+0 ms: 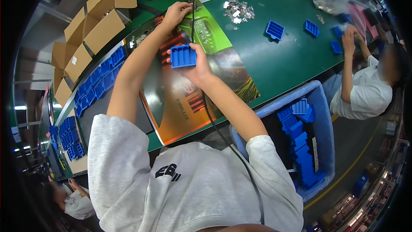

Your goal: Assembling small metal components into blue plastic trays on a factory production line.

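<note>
My right hand (198,65) is wrapped round a small blue plastic tray (183,56) with several parallel slots, held up over the printed poster sheet on the bench. Farther off, my left hand (177,13) reaches to the far edge of that sheet, its fingertips drawn together beside a little heap of small metal pieces (198,5). Whatever lies between those fingertips is too small to make out. A black cable (192,25) runs down past the left fingers and behind the right hand.
Rows of blue trays (99,77) and open cardboard boxes (103,28) stand at left. A metal-parts pile (238,11) and a loose blue tray (274,30) lie on the green bench (257,64). A lined bin (327,146) holds more trays. A co-worker (362,86) works at right.
</note>
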Motion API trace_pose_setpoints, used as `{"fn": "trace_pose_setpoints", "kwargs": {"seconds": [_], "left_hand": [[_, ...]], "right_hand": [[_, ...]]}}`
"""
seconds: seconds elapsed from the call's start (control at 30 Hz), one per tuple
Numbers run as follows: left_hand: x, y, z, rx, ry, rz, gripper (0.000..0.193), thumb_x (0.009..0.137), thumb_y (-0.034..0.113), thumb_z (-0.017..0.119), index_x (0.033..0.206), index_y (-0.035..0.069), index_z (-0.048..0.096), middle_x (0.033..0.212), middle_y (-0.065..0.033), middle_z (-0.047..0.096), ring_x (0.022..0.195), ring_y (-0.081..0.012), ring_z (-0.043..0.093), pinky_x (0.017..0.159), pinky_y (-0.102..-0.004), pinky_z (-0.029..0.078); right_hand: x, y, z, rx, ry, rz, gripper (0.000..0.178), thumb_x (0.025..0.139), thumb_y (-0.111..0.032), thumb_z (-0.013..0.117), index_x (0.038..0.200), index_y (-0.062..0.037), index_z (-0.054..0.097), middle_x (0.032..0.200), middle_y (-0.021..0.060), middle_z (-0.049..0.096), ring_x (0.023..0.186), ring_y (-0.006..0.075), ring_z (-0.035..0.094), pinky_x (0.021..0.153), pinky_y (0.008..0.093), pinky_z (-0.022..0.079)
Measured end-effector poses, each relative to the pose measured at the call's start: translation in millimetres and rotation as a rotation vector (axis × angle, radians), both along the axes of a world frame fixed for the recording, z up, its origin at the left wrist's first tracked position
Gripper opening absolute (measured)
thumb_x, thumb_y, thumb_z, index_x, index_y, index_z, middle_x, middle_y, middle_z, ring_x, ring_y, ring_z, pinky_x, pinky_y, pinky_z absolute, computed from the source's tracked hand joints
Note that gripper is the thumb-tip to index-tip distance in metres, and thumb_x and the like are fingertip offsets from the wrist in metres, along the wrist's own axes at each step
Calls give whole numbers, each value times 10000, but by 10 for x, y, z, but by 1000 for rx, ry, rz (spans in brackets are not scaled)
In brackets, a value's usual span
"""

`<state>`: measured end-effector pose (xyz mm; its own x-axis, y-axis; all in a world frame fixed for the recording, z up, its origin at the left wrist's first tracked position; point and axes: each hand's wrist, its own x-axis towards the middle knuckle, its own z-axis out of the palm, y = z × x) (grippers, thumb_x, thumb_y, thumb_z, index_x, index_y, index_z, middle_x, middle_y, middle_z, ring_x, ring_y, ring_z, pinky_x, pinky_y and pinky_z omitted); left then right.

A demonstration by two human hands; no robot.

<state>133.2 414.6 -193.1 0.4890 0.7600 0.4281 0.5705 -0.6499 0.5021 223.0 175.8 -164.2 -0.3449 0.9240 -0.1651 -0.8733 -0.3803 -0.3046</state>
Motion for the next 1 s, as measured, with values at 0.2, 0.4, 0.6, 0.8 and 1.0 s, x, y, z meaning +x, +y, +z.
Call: {"fn": "trace_pose_setpoints", "kwargs": {"seconds": [0.2, 0.4, 0.6, 0.8, 1.0], "left_hand": [[-89, 155, 33, -287, -238, 94, 232, 856, 232, 660, 988, 44, 698, 806, -37, 687, 719, -117, 621, 643, -256, 482], [-32, 191, 220, -675, -458, 241, 216, 888, 271, 643, 986, 80, 662, 829, 1, 659, 660, -73, 571, 572, -215, 459], [-159, 231, 173, -683, -310, 264, 263, 917, 312, 588, 882, 52, 608, 775, -39, 663, 586, -95, 582, 510, -241, 471], [-68, 204, 271, -522, 83, 244, 380, 918, 394, 549, 849, 22, 590, 629, -55, 638, 514, -128, 590, 506, -276, 480], [-147, 153, 170, -373, 56, 222, 342, 908, 343, 556, 863, 7, 600, 703, -77, 649, 602, -155, 612, 579, -299, 487]], "right_hand": [[-8, -10, 3, -31, -8, 17, 420, 907, -418, 373, 1065, -69, 545, 1033, 149, 652, 883, 284, 651, 775, 382, 513], [33, 16, -53, -19, -8, 7, 418, 892, -400, 413, 1068, -44, 542, 1090, 191, 639, 905, 311, 645, 777, 401, 507], [-4, -20, 52, -20, -88, 16, 524, 902, -433, 347, 1070, 9, 573, 992, 141, 654, 844, 253, 651, 791, 367, 517], [-1, 27, -29, 11, -72, 16, 505, 902, -437, 343, 1044, -15, 583, 960, 126, 660, 822, 241, 657, 730, 352, 523], [-5, 36, -65, 17, -90, 43, 470, 902, -438, 343, 1038, -56, 580, 943, 112, 661, 820, 229, 659, 704, 337, 511]]}}
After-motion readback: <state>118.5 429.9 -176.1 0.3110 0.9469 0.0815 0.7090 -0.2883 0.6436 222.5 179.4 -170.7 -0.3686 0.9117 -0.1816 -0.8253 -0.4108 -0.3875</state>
